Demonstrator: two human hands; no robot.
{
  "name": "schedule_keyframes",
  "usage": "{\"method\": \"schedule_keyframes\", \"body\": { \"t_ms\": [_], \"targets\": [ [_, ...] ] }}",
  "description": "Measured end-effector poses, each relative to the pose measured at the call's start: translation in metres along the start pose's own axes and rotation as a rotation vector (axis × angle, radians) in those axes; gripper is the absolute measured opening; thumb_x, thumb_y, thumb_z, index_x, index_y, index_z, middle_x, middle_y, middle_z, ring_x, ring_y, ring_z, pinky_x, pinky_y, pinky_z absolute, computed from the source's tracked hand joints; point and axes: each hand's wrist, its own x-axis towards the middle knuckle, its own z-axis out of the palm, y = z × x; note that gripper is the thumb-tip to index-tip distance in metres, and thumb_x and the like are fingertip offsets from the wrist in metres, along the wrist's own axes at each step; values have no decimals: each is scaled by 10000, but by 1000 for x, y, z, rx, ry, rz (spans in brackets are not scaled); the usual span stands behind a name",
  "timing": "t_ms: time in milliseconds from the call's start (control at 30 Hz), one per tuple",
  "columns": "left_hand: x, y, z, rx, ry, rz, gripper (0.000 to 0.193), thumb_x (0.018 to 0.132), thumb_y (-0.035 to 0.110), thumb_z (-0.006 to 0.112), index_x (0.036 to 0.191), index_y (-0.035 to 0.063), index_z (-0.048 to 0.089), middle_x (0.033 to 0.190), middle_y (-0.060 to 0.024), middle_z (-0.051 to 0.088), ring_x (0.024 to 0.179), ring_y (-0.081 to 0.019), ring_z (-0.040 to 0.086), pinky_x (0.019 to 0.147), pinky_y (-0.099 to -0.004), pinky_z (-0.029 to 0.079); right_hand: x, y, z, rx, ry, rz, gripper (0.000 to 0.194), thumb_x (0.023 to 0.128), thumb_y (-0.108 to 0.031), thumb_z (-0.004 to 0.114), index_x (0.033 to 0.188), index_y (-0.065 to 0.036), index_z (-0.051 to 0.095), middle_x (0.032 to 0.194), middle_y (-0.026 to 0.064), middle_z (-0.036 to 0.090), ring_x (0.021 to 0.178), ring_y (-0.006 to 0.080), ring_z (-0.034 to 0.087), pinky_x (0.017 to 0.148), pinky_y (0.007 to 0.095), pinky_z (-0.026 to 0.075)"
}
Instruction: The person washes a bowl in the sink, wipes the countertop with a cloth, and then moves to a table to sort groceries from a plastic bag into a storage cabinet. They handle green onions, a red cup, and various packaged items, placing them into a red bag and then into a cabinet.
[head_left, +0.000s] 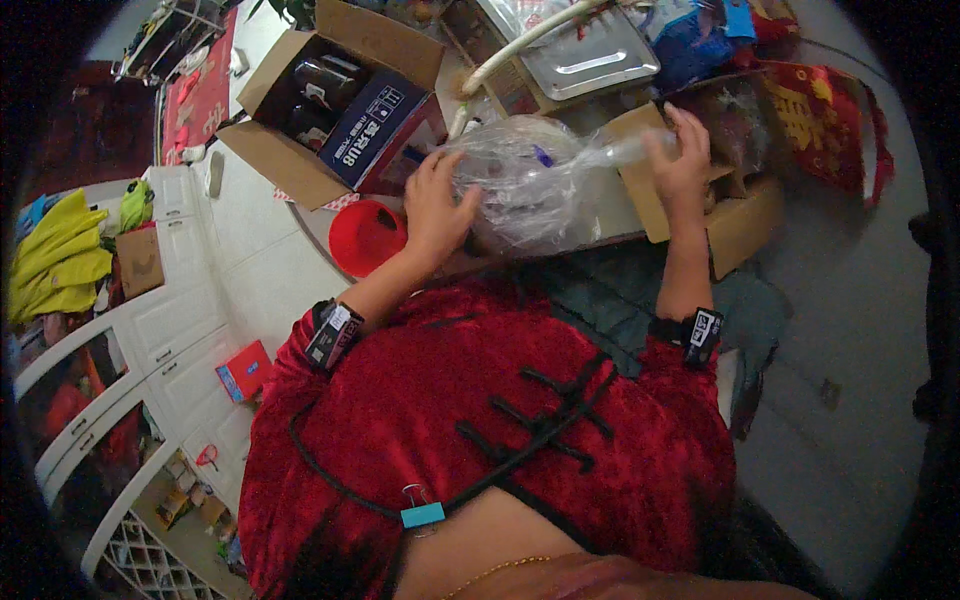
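A clear plastic bag (525, 202) with pale, round contents lies in front of me, and a small purple-blue mark shows on it. What the bag contains is hard to make out through the wrinkled film. My left hand (442, 214) rests against the bag's left side, fingers curved and apart. The bag's gathered end stretches right to my right hand (681, 154), where it runs between thumb and fingers. Beneath that hand stands an open cardboard box (645, 202) with its flaps spread. A red plastic cup-like container (366, 236) is just left of my left wrist.
An open carton (375, 127) holding dark bottles stands at the back left. Behind the bag are a metal tray (596, 67) and a long leek or scallion (517, 49). A red printed bag (832, 127) is at the right. A small red box (244, 371) lies to the left.
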Motion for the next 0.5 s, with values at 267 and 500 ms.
{"method": "schedule_keyframes", "body": {
  "t_ms": [267, 500],
  "targets": [
    [6, -10, 32, -971, -289, -532, 421, 910, 183, 611, 1286, 26, 506, 1231, -119, 554, 1138, -246, 529, 970, -352, 431, -58, -4, 88, -18, -519, -161, 485, 760, -179, 732, 1214, -83, 589, 1293, 145, 532, 1196, 330, 512, 977, 433, 434],
    [16, -65, 75, -184, 43, -700, 623, 789, 222, 662, 1330, 8, 441, 1245, -238, 558, 1158, -391, 539, 1001, -443, 411, -42, 66, 11, 507, -141, 147, 214, 804, -105, 686, 1006, -43, 651, 947, 81, 643, 909, 255, 613, 854, 362, 482]
  ]
}}
